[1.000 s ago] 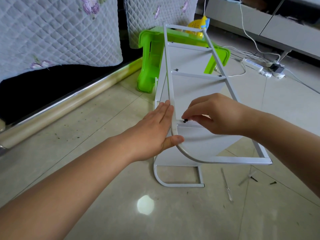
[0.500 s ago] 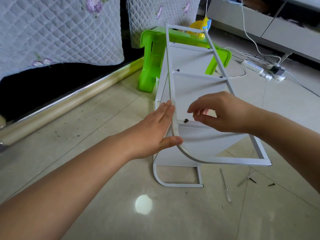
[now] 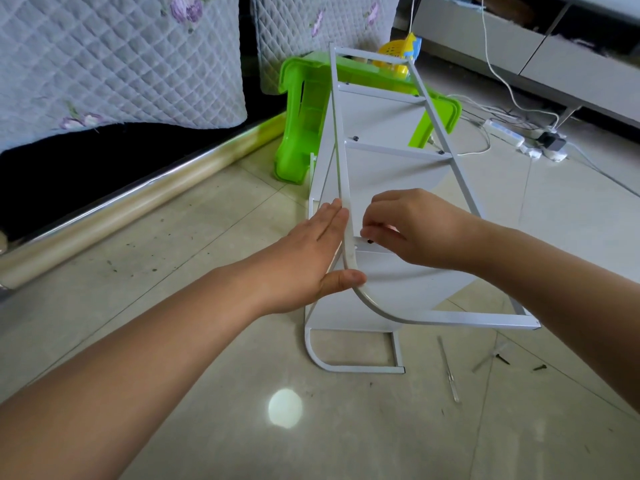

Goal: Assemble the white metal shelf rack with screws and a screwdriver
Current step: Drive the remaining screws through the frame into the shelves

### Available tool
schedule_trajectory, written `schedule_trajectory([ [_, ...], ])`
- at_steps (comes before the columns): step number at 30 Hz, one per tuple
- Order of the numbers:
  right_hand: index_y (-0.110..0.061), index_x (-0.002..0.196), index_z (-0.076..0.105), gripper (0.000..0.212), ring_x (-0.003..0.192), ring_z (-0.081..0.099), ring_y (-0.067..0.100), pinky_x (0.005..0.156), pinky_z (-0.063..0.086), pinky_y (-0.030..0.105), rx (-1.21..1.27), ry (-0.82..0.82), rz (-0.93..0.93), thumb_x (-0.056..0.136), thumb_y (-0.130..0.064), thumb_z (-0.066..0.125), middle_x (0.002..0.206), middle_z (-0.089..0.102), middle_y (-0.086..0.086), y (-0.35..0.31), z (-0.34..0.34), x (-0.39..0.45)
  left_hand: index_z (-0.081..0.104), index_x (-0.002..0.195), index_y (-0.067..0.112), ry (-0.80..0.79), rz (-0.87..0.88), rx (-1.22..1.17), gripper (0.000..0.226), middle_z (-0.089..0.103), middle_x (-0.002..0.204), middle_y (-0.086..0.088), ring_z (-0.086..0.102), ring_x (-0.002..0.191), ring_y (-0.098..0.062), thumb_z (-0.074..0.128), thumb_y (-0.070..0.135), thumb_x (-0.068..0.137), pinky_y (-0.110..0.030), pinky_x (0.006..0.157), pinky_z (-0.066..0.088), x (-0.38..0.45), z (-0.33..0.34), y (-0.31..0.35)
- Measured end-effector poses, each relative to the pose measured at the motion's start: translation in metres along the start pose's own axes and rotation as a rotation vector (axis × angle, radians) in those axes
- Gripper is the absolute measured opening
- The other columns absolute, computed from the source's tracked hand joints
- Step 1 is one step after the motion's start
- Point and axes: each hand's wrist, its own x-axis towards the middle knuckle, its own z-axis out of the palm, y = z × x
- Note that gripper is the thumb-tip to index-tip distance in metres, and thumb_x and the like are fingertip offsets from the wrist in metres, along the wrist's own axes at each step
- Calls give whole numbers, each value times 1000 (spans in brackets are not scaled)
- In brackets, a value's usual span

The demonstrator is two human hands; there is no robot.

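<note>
1. The white metal rack (image 3: 391,174) lies on its side on the tiled floor (image 3: 180,258), its curved side frame facing up.
2. The left hand (image 3: 311,258) lies flat against the outside of the curved frame bar, fingers (image 3: 329,220) straight and together, thumb hooked under the bar's bend.
3. The right hand (image 3: 415,230) reaches in from the other side of the same bar, its fingers curled, the tips pinched together just above a small black screw (image 3: 370,242) in the lowest crossbar.
4. Whether those fingertips actually touch the screw cannot be told; they sit right at it.
5. Two more dark screws show farther up the rack beyond both hands, at the ends of the middle crossbar.
6. On the floor below the right wrist lies a thin screwdriver (image 3: 449,369), well apart from the fingers.
7. Just right of it lie two loose black screws (image 3: 502,359).
8. Beyond the rack stands a green plastic stool (image 3: 301,123).
9. A white power strip (image 3: 504,132) with cables rests on the floor far to the right.
10. A quilted cover (image 3: 114,60) hangs to the left of the left hand.
</note>
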Motion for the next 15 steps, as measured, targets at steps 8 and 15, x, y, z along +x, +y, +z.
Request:
schedule_trajectory([
  [8,-2,84,71,21,66,58,11,68,42,16,105,-90,-47,72,-13,58,78,66,8,3,-15,-7,-19,144,12,10,1,-2,80,-27,152,-1,-18,139,-6,31,48,93,-2,91,-11,-1,1,-1],
  [15,-2,68,56,30,46,48,26,46,32,20,-182,-11,-134,83,-23,42,60,52,9,-4,-1,-10,-19,144,12,20,0,-1,80,-26,152,-1,-18,140,-6,31,48,93,-3,93,-10,-3,5,0],
])
